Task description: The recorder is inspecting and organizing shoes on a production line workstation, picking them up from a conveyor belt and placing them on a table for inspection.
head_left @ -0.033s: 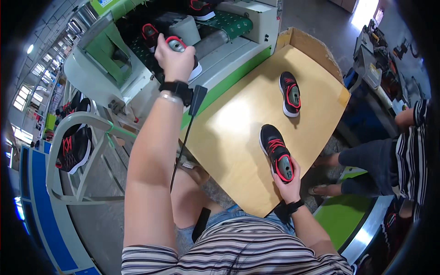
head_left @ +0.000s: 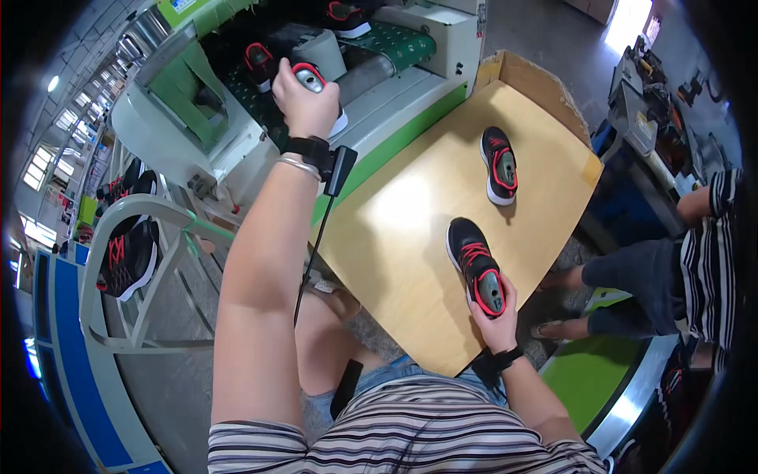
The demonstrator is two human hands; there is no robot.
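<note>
My left hand (head_left: 306, 107) reaches out to the machine's mouth, its fingers closed round the heel end of a black sneaker (head_left: 309, 78) with red collar trim, white sole and a grey-green shoe last inside. Nearer to me, my right hand (head_left: 497, 322) grips the heel of a second black sneaker (head_left: 469, 237) with red laces. That one rests on the tan board (head_left: 395, 276), toe pointing away, with a last in it. Farther off on the board lies a third sneaker (head_left: 499, 166), touched by neither hand. Both wrists wear black straps.
Beyond my left hand, a green dotted conveyor belt (head_left: 410, 49) carries more sneakers (head_left: 258, 65). A cardboard wall (head_left: 545, 87) edges the board's far side. At left stands a grey tubular rack (head_left: 134, 209) with black shoes. Another person (head_left: 639, 276) is at the right.
My left hand and its sneaker have shifted very slightly to the right. My right hand keeps its grip, and the sneakers on the board appear a touch lower in view.
</note>
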